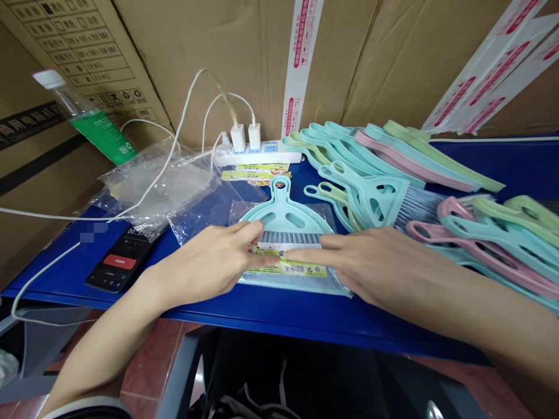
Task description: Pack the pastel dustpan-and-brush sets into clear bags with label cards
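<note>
Left hand (218,256), right hand (371,262): each partly curled, touching label (305,269), centre frame; hold unclear. Best pressed flat, evenly.

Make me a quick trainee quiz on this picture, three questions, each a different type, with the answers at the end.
1. Multiple choice: The left hand and right hand point toward each other over what?
a) a pink plastic handle
b) a yellow-and-white printed card with a barcode
c) a green bottle label

2. True or false: The pale-blue plastic dustpan between the hands has its looped handle pointing away from the person.

3. Fill in: The black phone with a red on-screen button lies on the blue table, nearer the ____ hand.

Key: 1. b; 2. True; 3. left
</note>
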`<state>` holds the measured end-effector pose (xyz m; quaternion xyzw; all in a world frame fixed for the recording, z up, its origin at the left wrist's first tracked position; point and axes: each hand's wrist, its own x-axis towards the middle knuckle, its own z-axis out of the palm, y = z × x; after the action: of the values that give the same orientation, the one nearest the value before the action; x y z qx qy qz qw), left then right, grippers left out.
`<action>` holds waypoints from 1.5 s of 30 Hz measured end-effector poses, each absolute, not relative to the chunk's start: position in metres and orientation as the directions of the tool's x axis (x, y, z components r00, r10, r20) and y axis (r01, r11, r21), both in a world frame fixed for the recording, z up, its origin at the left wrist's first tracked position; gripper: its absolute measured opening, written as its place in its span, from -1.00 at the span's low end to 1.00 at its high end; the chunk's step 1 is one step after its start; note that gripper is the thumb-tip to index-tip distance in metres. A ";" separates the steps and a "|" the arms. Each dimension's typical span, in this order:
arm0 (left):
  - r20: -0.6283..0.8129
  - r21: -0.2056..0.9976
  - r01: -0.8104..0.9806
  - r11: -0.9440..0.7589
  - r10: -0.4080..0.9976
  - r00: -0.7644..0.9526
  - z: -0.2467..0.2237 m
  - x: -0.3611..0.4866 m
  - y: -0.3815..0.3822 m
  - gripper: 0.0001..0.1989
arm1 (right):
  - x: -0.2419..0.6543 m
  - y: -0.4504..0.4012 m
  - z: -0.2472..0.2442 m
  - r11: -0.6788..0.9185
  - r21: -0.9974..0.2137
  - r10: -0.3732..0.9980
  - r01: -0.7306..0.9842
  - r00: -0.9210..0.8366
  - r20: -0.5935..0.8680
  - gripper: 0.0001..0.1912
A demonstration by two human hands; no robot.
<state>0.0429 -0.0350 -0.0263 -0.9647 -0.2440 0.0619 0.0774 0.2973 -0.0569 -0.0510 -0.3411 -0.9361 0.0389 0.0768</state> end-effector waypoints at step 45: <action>-0.063 -0.042 0.585 -0.810 0.586 0.808 -0.018 0.023 -0.033 -0.47 | 0.328 -0.063 -0.039 0.653 -0.128 0.757 0.747 -0.647 0.090 -0.58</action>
<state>0.0229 -0.0329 -0.0175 -0.9506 -0.3081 0.0364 0.0101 0.3278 -0.0629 -0.0394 -0.4147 -0.9066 0.0395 0.0675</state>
